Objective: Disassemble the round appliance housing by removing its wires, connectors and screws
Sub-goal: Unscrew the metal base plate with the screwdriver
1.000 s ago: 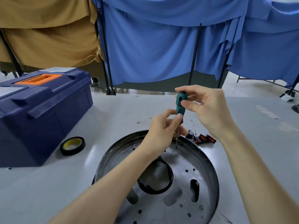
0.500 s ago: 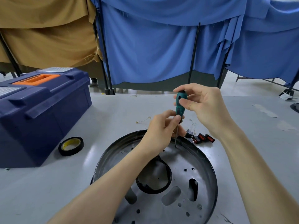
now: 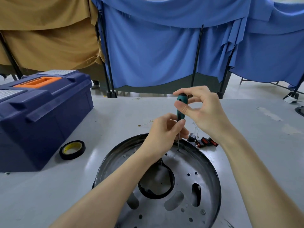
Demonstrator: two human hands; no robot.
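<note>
The round metal housing [image 3: 207, 181] lies flat on the grey table, its plate full of holes and slots, with a black ring around the centre opening. A green-handled screwdriver [image 3: 181, 104] stands upright over its far part, tip down on a screw hole [image 3: 178, 150]. My right hand [image 3: 202, 111] pinches the handle top between thumb and fingers. My left hand [image 3: 166, 134] holds the lower handle and shaft. A screw [image 3: 203, 211] sits at the plate's near right.
A dark blue toolbox [image 3: 41, 116] with an orange handle stands at the left. A roll of black tape [image 3: 72, 150] lies beside it. Black and red connectors [image 3: 204, 142] and a thin loose wire [image 3: 145, 124] lie behind the housing. Blue and tan curtains hang at the back.
Both hands stay on the screwdriver over the same hole; the right fingers have shifted around the handle. The housing has not moved.
</note>
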